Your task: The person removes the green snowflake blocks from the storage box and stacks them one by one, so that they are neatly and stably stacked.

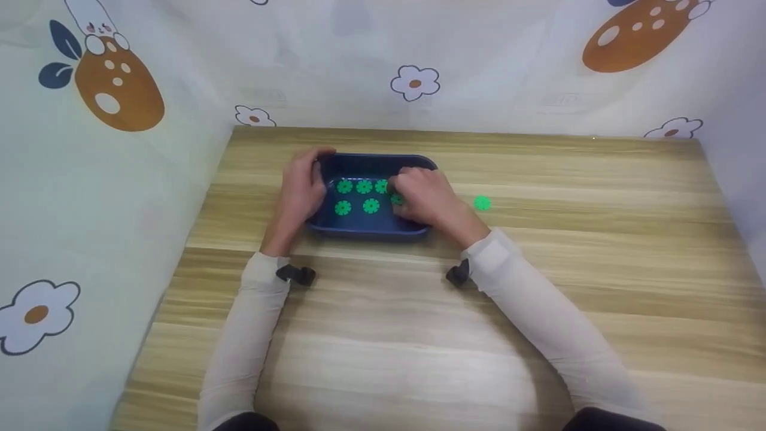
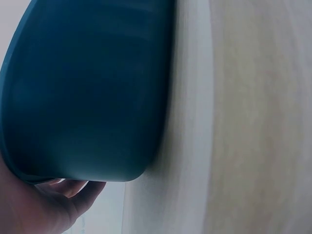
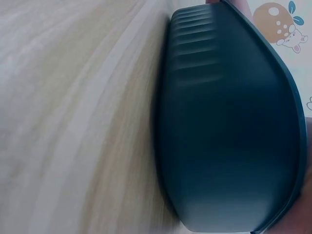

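A dark blue rectangular basin point(image 1: 371, 231) sits on the table. My left hand point(image 1: 300, 188) grips its left end, fingers over the far left rim and thumb along the inside. Several small green notched discs point(image 1: 364, 187) lie in two rows on the basin's floor. My right hand point(image 1: 429, 196) reaches over the right end into the basin, its fingers curled and pinching a green notched disc that shows partly between fingertips and thumb. In both wrist views the basin's outer wall point(image 2: 87, 87) fills much of the picture; the discs are hidden there.
One more green notched disc point(image 1: 482, 203) lies on the wood-grain table point(image 1: 598, 251), right of the basin. Patterned cloth walls point(image 1: 491, 66) stand along the table's back and sides. A dark wrist mount point(image 1: 297, 275) sits at the left cuff, another at the right.
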